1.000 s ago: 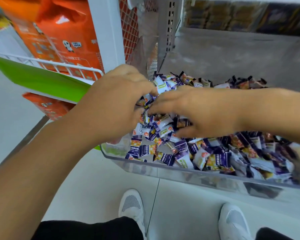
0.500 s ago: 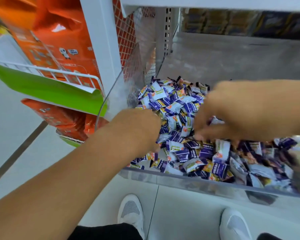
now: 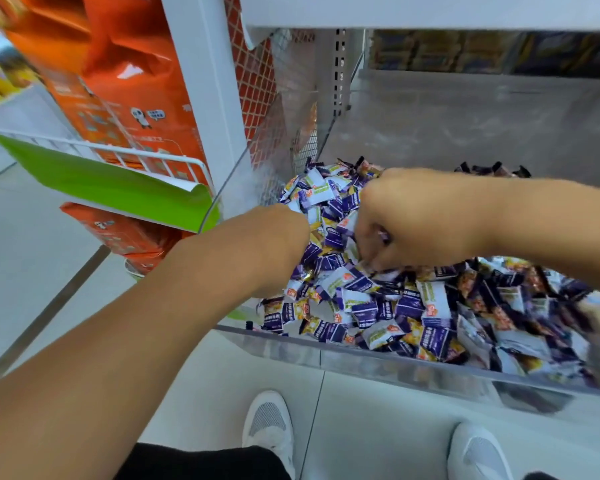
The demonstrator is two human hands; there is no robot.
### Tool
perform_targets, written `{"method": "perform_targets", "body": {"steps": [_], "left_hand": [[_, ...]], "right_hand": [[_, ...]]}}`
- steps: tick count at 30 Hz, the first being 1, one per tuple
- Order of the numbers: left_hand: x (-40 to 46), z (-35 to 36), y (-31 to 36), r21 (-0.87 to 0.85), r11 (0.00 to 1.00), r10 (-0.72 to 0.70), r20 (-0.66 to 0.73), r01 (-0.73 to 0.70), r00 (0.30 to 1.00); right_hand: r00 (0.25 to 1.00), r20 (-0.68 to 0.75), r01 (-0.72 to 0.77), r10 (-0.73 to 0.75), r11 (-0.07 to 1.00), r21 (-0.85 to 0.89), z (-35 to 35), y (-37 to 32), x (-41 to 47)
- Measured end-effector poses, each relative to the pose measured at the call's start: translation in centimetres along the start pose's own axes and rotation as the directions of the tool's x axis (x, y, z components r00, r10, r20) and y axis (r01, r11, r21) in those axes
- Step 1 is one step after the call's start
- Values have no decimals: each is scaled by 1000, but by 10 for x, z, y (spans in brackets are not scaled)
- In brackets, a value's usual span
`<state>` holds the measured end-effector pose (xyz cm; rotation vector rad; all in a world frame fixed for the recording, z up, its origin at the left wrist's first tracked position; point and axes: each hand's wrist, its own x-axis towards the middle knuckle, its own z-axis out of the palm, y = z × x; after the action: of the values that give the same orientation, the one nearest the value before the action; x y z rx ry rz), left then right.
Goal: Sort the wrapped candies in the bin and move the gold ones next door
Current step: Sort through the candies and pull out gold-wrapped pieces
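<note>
— Fingers of the right hand (image 3: 412, 220), how are they?
— They are curled down into the heap of wrapped candies (image 3: 360, 296), and the fingertips are buried among the wrappers. It looks like they are grasping some candies, but which ones I cannot tell, because the hand covers them.

— And the left hand (image 3: 277, 244)?
— It is bent down at the wrist and goes into the left part of the heap. I see only its back; the fingers are hidden under it, so I cannot tell if they are clenched or released.

— Where are the candies?
— They lie in a clear plastic bin (image 3: 378, 367) on the shelf, piled high on the left side near the mesh divider (image 3: 284, 140). Most wrappers are purple and white, some show yellow or gold parts. On the right side of the bin the wrappers look darker, but this area is blurred.

— What else is around?
— Left of the white shelf post (image 3: 201, 84) stand orange packages (image 3: 118, 81) behind a white wire rail (image 3: 118, 154) with a green strip (image 3: 101, 192). Below, two white shoes (image 3: 270, 424) stand on the pale floor.
</note>
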<state>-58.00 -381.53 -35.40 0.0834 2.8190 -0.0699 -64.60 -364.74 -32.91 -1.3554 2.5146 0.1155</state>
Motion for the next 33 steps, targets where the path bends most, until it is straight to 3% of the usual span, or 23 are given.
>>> {"method": "perform_targets", "body": {"steps": [2, 5, 7, 9, 11, 15, 17, 18, 19, 20, 21, 22, 23, 24, 25, 26, 27, 28, 29, 31, 33], "left_hand": [[-3, -5, -2, -15, 1000, -12, -35, 11, 999], [-14, -17, -7, 12, 1000, -4, -99, 5, 995], [-24, -29, -13, -3, 999, 52, -186, -54, 981], [-29, -36, -26, -89, 984, 118, -343, -157, 932], [-27, -35, -42, -119, 947, 199, -512, -298, 836], [-17, -17, -59, -94, 926, 252, -570, -366, 782], [-16, -10, -59, -111, 915, 251, -595, -387, 763], [-16, -9, -57, -110, 911, 258, -601, -398, 756], [-15, -8, -57, -108, 906, 265, -609, -409, 748], [-15, -7, -57, -102, 904, 270, -615, -414, 741], [-15, -7, -56, -96, 904, 273, -619, -416, 736], [-15, -8, -55, -93, 905, 273, -622, -415, 734], [-15, -8, -54, -95, 905, 271, -622, -414, 735], [-15, -8, -54, -99, 905, 268, -622, -413, 736], [-14, -8, -54, -104, 905, 265, -621, -413, 738], [-13, -8, -55, -106, 905, 263, -622, -413, 737], [-13, -7, -56, -107, 905, 261, -626, -412, 735], [-12, -7, -56, -107, 904, 261, -629, -414, 732], [-12, -7, -56, -110, 902, 260, -633, -417, 729], [-13, -7, -55, -121, 899, 258, -630, -421, 732], [-12, -7, -55, -120, 903, 258, -616, -413, 744]], "right_hand": [[996, -75, 53, -43, 988, 144, 4, -2, 8], [994, -97, 42, -42, 999, 0, 20, 0, 33], [996, -88, 15, -13, 1000, 25, 25, 3, 41], [995, -103, 15, -11, 999, 42, 32, 7, 42], [989, -149, 7, -4, 1000, 24, 39, 5, 40], [981, -191, 29, -33, 999, -27, 39, 1, 38], [979, -203, 36, -6, 989, 144, 26, 3, 37], [975, -213, 12, 71, 931, 364, 19, 4, 35], [965, -180, -27, 192, 752, 659, 13, 4, 32], [955, -65, -62, 288, 412, 909, 9, 2, 30], [950, 76, -91, 304, 33, 995, 7, -1, 29], [945, 171, -101, 279, -247, 964, 6, -5, 28], [942, 218, -109, 256, -381, 918, 6, -8, 29], [938, 238, -130, 252, -381, 915, 8, -9, 32], [938, 217, -152, 270, -240, 959, 11, -10, 34], [948, 139, -162, 288, 56, 985, 15, -12, 35], [967, 21, -135, 255, 438, 889, 19, -14, 38], [985, -68, -71, 158, 735, 675, 24, -17, 41], [995, -100, 16, 31, 898, 439, 29, -21, 43], [995, -50, 88, -82, 987, 137, 35, -29, 45], [998, -23, 66, -65, 997, 35, 32, -35, 45]]}}
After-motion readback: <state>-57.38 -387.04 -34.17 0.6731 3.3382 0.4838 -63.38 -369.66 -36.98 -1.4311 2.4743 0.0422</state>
